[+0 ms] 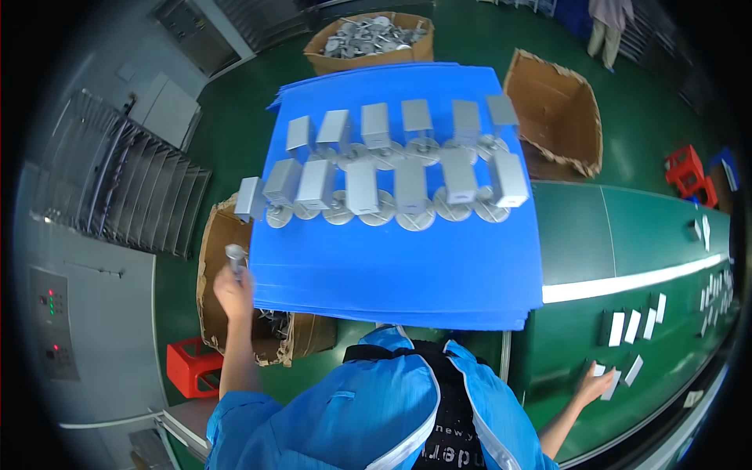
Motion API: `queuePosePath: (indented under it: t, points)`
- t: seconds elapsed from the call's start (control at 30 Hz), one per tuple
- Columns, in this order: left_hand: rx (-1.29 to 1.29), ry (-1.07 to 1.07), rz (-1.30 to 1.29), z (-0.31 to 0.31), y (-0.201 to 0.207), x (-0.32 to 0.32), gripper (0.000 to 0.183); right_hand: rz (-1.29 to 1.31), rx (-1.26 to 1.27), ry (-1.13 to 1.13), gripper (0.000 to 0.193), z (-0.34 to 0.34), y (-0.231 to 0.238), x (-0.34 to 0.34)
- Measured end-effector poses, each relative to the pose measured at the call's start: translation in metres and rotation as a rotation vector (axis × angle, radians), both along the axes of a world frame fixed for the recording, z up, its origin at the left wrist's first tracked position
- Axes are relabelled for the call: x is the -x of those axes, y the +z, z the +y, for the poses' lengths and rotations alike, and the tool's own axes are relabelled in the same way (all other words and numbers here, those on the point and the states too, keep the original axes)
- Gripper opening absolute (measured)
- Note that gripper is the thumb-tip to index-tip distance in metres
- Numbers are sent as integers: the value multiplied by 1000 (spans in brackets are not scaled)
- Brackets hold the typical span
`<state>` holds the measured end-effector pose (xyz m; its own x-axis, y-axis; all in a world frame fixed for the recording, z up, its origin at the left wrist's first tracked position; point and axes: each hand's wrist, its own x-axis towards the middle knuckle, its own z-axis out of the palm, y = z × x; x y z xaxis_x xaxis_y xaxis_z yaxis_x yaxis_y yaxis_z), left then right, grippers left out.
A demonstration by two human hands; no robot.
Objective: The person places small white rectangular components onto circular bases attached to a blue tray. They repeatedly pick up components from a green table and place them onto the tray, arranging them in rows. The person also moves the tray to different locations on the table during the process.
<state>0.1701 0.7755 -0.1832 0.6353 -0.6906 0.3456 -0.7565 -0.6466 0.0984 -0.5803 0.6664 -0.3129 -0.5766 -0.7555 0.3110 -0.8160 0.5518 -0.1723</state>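
Note:
My left hand is raised over the cardboard box at the left, its fingers closed round a grey metal piece with a round end. Far to the right, my right hand has its fingers round a small silver rectangular block on the green conveyor belt. Beside that hand are more such blocks, among them one block just to its right. On the blue sheet stack before me stand two rows of silver box-shaped pieces on round metal bases.
A cardboard box with metal parts stands at the left, next to a red stool. Another box of metal parts is behind the stack. An open carton stands at the far right. Wire racks line the left; a person stands far off.

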Motion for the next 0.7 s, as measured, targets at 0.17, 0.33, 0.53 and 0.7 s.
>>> queuePosePath:
  t: [0.17, 0.33, 0.53, 0.7]
  points:
    - [146, 68, 69, -4, -77, -99, 67, -78, 190, 418, 53, -82, 63, -152]
    - [340, -214, 324, -103, -124, -97, 54, -368, 97, 877, 51, -111, 129, -364]
    - [611, -166, 828, -118, -162, -133, 34, -385, -125, 1675, 59, -64, 161, -559]
    - [276, -362, 1014, -35, -89, -146, 30, -367, -92, 1959, 78, -43, 184, -655]
